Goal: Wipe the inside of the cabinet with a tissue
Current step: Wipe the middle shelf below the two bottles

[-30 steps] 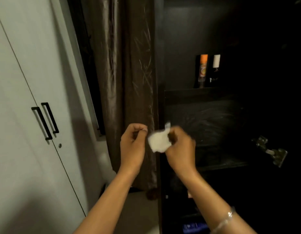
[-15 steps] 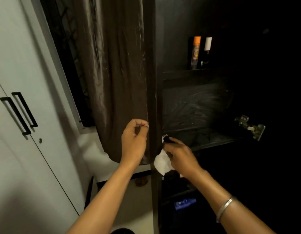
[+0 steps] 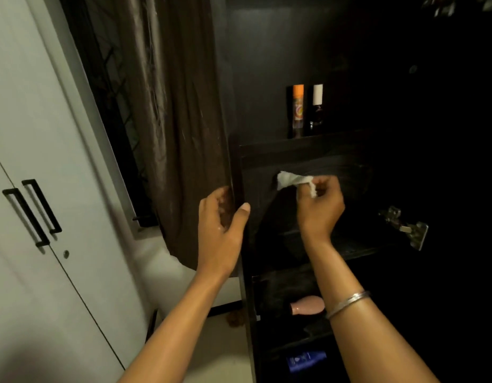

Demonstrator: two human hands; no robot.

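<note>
Tissue (image 3: 290, 180), head view: white, crumpled, looking light, soft and easily torn, it is sitting pinched in the curled fingers of the right hand (image 3: 320, 205), its free end lying against the dark back wall inside the cabinet (image 3: 243, 244). Left hand (image 3: 221, 225) is gripping the cabinet's front edge, thumb wrapping round it; bunching the tissue into a wad is probably the surest hold.

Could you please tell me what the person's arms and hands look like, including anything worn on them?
Both forearms are bare, with no sleeves in view. The right forearm carries a thin, plain silver bangle a little above the wrist. The left hand and right hand show no gloves, and I can make out no rings or watch.
</note>
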